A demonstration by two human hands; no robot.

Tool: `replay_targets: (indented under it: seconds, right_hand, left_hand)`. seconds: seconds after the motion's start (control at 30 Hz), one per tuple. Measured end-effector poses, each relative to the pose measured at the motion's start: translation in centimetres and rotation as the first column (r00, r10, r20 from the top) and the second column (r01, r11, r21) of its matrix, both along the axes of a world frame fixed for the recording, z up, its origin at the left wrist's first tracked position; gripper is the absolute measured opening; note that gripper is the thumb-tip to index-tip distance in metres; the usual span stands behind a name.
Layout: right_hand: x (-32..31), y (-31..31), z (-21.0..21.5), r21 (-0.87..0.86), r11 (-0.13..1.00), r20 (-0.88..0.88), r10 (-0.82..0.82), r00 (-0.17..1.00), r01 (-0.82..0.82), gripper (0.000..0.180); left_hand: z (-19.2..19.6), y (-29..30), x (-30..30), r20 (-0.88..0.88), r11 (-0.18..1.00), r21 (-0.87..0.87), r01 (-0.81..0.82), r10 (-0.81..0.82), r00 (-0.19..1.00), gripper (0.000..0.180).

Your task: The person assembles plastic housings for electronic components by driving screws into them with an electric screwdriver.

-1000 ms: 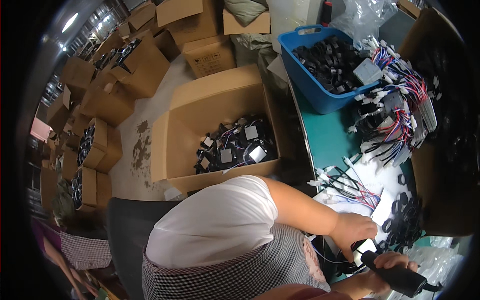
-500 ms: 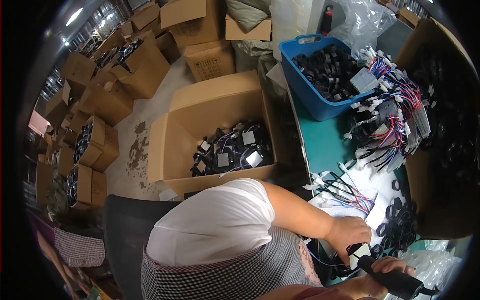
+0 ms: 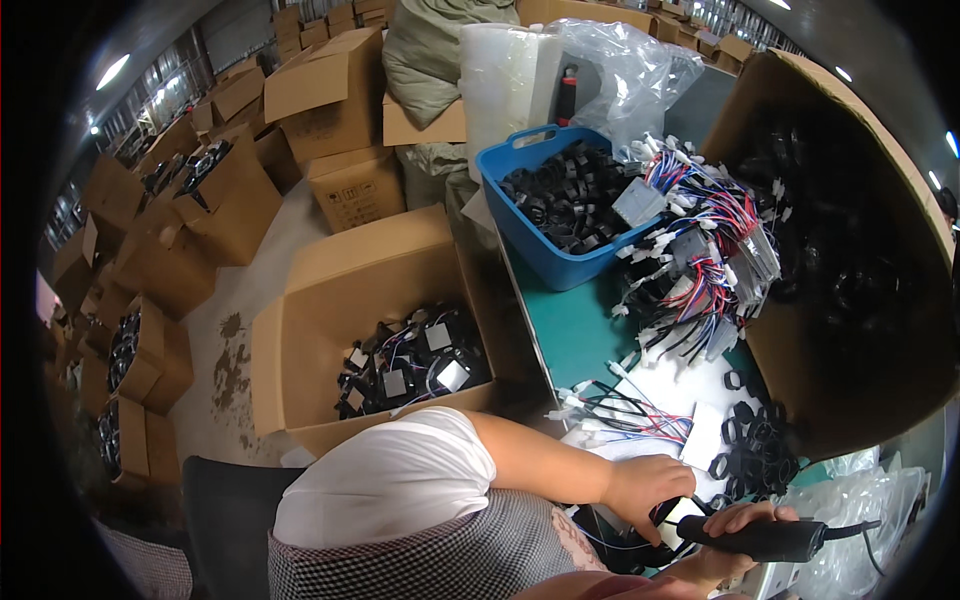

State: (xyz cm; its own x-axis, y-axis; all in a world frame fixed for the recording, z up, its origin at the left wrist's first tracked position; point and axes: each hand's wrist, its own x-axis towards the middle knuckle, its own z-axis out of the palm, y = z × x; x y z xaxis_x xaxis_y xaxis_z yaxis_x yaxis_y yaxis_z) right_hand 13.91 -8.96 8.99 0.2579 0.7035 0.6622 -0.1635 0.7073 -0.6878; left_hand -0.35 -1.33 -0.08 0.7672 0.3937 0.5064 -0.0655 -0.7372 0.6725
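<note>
My left hand (image 3: 650,490) is closed on a small black device (image 3: 660,512) with a white square face (image 3: 684,512), pressing it at the bench edge. The fingers cover much of it. My right hand (image 3: 742,522) grips a black electric screwdriver (image 3: 775,542) lying nearly level. Its narrow tip points left onto the device; whether it touches a screw I cannot tell. A cord (image 3: 850,532) leaves the tool's rear end. Just beyond my left hand, a flat white module (image 3: 702,436) with red, blue and black wires (image 3: 630,415) lies on a white sheet.
Loose black rings (image 3: 750,450) lie right of the hands, near clear plastic bags (image 3: 860,505). Farther back are a wire bundle (image 3: 710,260), a blue basket (image 3: 545,245) of black parts and a large tilted carton (image 3: 850,385). An open carton (image 3: 300,330) of assembled devices stands left.
The view has turned, so the surroundings sit farther left and lower. The screwdriver has swung from a downward slant to nearly level. My left hand still holds the device.
</note>
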Motion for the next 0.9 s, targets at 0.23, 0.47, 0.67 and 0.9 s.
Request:
replay_targets:
  seconds: [0.23, 0.47, 0.67, 0.9]
  right_hand:
    - [0.2, -1.0, -0.1, -0.024, 1.0, -0.089, -0.021, 0.996, 0.019, 0.073]
    - [0.7, 0.4, -0.3, 0.029, 0.978, -0.01, 0.206, 0.978, -0.206, 0.083]
    - [2.3, 2.3, 0.0, 0.065, 0.936, 0.314, 0.309, 0.898, -0.345, 0.09]
    - [2.8, 2.8, 0.0, 0.001, 0.89, 0.389, 0.419, 0.82, -0.456, 0.09]
  left_hand:
    - [-0.1, -0.5, 0.5, 0.04, 1.0, 0.0, 0.02, -0.019, 0.999, 0.076]
    - [0.0, 0.6, 0.3, -0.016, 0.997, -0.027, -0.077, 0.077, 0.997, 0.078]
    - [-0.8, 1.1, 1.2, 0.072, 0.999, 0.014, -0.034, 0.033, 0.997, 0.069]
    - [-1.1, 0.4, 0.8, 0.013, 0.998, -0.007, -0.059, 0.059, 0.998, 0.067]
